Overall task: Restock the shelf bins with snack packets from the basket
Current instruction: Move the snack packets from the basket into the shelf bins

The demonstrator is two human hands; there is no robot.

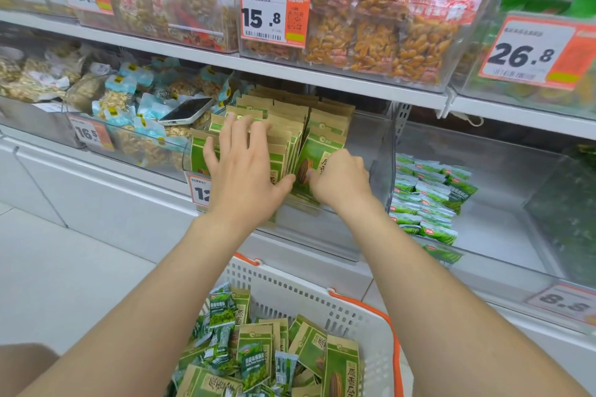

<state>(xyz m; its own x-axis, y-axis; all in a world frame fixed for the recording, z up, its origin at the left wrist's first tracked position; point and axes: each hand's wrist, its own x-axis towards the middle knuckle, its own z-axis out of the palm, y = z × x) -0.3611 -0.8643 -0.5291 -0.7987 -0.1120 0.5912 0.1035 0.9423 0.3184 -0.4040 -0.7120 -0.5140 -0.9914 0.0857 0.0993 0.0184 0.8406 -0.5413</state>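
We see the left grip point(245, 171) laid flat, fingers straight and spread, pressing against the upright row of kraft-and-green snack packets point(290, 119) standing in the clear shelf bin point(383, 151) on the lower shelf; it holds nothing. The right grip point(340, 179) is curled, thumb and fingers pinching the end packet point(317, 151) at the right of that row, just beside the left thumb. The right part of the bin is bare. Below our forearms sits the white basket point(322, 296) with orange handles, holding more kraft packets point(342, 361) mixed with small green pouches point(222, 309). In the bin to the right we see stacked green pouches point(429, 196). To the left, a phone point(187, 110) lies on a bin of blue-labelled packets.
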